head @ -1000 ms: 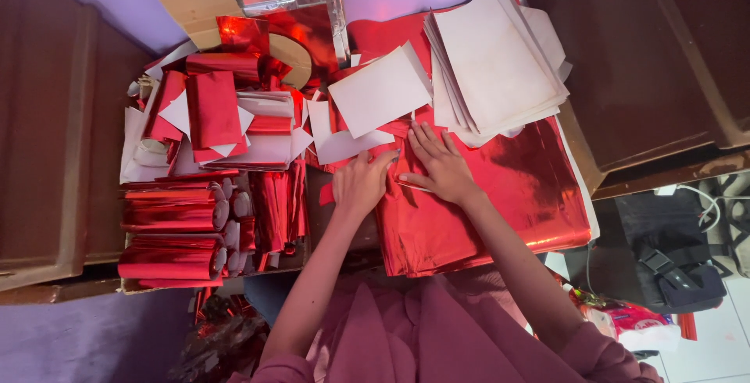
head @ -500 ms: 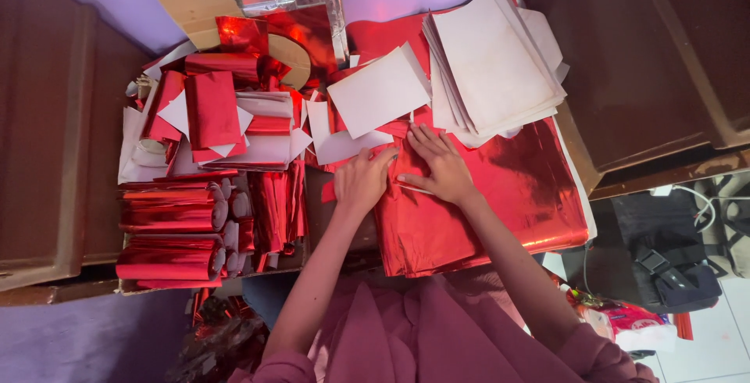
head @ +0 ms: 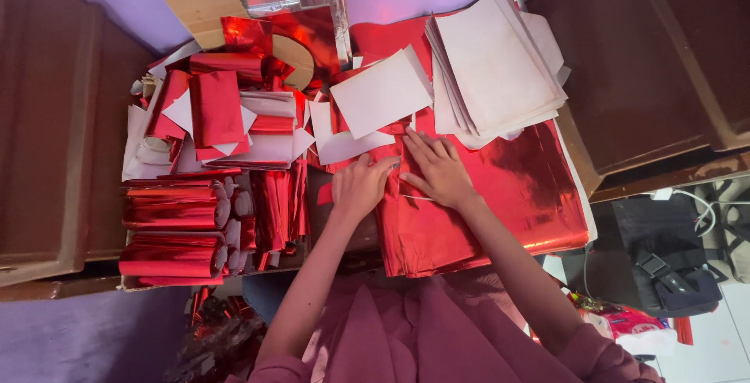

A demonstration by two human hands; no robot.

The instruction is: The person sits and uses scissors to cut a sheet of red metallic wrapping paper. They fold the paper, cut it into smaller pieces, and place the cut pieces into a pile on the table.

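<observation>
Red foil sheets are stacked in a shiny pile right in front of the person, taking up the middle and right part of the work surface, and both hands are down on the left end of that pile. Left hand is lying flat with the fingers loosely curled toward the top edge of the foil, pressing rather than pinching as far as I can see, so it's not really gripping anything. Right hand is flat too, fingers spread and pointing up and left, palm on the foil, nothing closed in it. The two hands are just beside each other, almost touching at the fingertips, and there's a crease or fold line in the foil running under them. Just above the hands sits a loose white card, tilted, and to the right of that a thick fanned stack of white sheets overlapping the top of the foil pile. Off to the left there's a bunch of red foil rolls lying side by side, and above those a messy heap of red-wrapped pieces mixed with white scraps. A black bag is on the floor at the right.
</observation>
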